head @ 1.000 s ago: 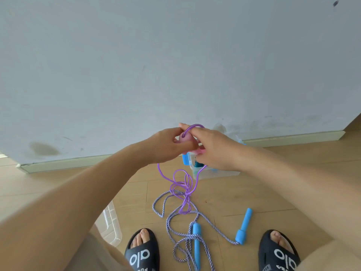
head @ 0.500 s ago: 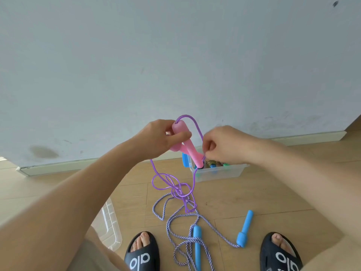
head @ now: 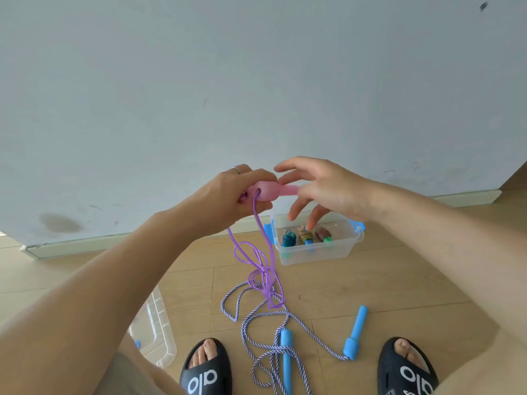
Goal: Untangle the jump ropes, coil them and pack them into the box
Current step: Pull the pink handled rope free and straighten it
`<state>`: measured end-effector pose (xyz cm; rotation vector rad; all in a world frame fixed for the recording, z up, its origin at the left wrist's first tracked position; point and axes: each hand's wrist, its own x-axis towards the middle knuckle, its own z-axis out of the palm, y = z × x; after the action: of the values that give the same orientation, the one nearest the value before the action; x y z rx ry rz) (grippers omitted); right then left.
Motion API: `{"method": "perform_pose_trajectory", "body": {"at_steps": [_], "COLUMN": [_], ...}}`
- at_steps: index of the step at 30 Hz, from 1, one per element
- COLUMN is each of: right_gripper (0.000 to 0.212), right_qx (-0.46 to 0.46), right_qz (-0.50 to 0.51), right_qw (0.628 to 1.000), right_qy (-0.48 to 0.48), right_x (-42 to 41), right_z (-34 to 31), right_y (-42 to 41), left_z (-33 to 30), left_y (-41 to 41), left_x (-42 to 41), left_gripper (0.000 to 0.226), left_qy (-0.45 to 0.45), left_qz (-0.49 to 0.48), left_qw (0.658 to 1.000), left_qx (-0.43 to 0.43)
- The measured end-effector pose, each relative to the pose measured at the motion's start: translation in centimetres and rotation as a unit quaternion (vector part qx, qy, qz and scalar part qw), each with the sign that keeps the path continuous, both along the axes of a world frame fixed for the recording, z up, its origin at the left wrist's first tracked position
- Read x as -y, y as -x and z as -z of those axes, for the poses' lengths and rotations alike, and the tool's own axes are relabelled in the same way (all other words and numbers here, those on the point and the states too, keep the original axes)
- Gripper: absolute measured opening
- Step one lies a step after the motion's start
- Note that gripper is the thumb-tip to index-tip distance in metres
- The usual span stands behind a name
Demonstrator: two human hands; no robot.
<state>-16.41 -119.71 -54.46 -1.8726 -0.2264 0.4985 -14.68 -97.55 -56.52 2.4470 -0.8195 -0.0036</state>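
My left hand [head: 233, 195] grips the pink handles [head: 268, 191] of a purple jump rope, held sideways at chest height. The purple rope [head: 262, 269] hangs from them in a knotted tangle down to the floor. My right hand [head: 322, 189] is beside the handles' narrow end with fingers spread, holding nothing. On the wooden floor lies a blue-and-white twisted rope [head: 273, 346] with two blue handles [head: 355, 332], tangled with the purple rope's lower end. A clear plastic box [head: 316, 252] by the wall holds three coiled ropes.
A clear box lid [head: 154, 329] lies on the floor at the left by my leg. My two feet in black slides [head: 205, 369] stand at the bottom edge. A grey wall with a baseboard [head: 85, 243] runs just behind the box.
My left hand turned the pink handles from upright to sideways. My right hand let go of the purple rope and spread its fingers. The loop above the handles is gone.
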Motion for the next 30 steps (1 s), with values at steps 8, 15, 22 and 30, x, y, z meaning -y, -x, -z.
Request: {"method": "perform_pose_trajectory", "body": {"at_steps": [8, 15, 22, 30], "right_gripper": [0.056, 0.014, 0.009, 0.017], "right_qx": [0.377, 0.299, 0.318, 0.425], "right_qz": [-0.036, -0.054, -0.100, -0.077], "right_qw": [0.847, 0.865, 0.789, 0.747], "right_qy": [0.373, 0.399, 0.516, 0.505], "right_x": [-0.1, -0.1, -1.1, -2.6], "right_z": [2.2, 1.4, 1.9, 2.2], "right_y": [-1.7, -1.5, -0.9, -0.5], "left_z": [-0.6, -1.0, -1.5, -1.7], "left_y": [0.2, 1.4, 1.7, 3.1], "left_x": [1.1, 1.9, 0.3, 3.1], "left_gripper": [0.041, 0.051, 0.065, 0.043], "left_qy": [0.037, 0.054, 0.105, -0.032], "left_qz": [0.069, 0.096, -0.023, -0.077], "left_qw": [0.995, 0.994, 0.921, 0.959], "left_qx": [0.062, 0.009, -0.375, -0.272]}}
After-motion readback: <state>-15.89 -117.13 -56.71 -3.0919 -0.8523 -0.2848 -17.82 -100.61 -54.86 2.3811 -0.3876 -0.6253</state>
